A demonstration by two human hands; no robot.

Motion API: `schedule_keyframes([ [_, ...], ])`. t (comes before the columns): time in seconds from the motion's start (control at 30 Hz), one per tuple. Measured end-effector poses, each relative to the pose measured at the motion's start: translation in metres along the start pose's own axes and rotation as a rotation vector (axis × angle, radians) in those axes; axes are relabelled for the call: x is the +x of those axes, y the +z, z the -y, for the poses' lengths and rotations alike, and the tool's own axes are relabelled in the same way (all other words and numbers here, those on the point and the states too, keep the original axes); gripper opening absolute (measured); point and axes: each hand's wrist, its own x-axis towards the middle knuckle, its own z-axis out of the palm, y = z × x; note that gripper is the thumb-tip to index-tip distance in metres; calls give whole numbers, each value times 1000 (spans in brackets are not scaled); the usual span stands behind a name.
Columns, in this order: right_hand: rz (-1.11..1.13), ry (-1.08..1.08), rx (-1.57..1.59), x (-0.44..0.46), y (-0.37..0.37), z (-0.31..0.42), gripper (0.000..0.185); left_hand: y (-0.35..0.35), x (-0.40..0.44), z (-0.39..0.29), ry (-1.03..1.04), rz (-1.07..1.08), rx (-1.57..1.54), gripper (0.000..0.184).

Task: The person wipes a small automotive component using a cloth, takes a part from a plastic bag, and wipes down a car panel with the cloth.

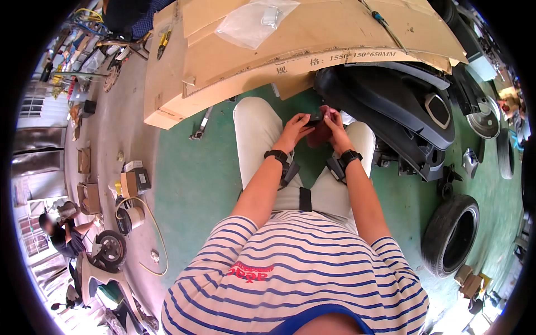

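My left hand is closed, its fingertips pinching the edge of a small black flat piece between my knees. My right hand is closed on a dark reddish-brown piece, which hangs just below the black one. Whether the two pieces are joined I cannot tell, and their exact kind does not show. Both hands are close together over the green floor, with a black strap and a dark device on each wrist.
Ahead is a cardboard-covered surface with a clear plastic bag, a screwdriver and a yellow cutter. A black scooter seat assembly and a tire lie right. Left are a metal tool, a hose and a seated person.
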Motion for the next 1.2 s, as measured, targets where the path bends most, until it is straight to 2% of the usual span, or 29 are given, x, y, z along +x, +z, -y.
schedule_keyframes([
  [0.13,145,45,82,-2,2,5,43,-2,1,2,5,11,-41,27],
  [0.2,244,156,128,-6,3,10,44,-3,1,3,6,14,8,33],
  [0.43,175,230,75,-1,-4,1,38,2,0,8,-44,-61,136,47],
  [0.53,186,227,131,3,-6,-4,38,-2,1,9,-47,-166,222,51],
  [0.6,83,200,59,4,-4,-5,40,-11,6,8,-86,-197,296,56],
  [0.63,82,203,58,3,-3,-6,40,-13,7,10,-89,-199,294,56],
  [0.7,104,140,-138,4,-3,-8,42,-11,8,13,-91,-176,213,60],
  [0.83,195,118,-218,3,-4,-9,46,-3,-1,9,-74,-182,246,61],
  [0.93,183,159,-128,-2,0,-2,47,-2,-1,8,-75,-170,270,59],
  [1.0,215,190,-79,-6,4,2,48,-3,4,11,-53,-306,329,62],
  [1.13,143,246,-68,-4,4,-1,46,-3,0,4,-81,-220,346,62],
  [1.2,157,193,-103,-1,4,-5,46,-2,-1,4,-86,-237,361,57],
])
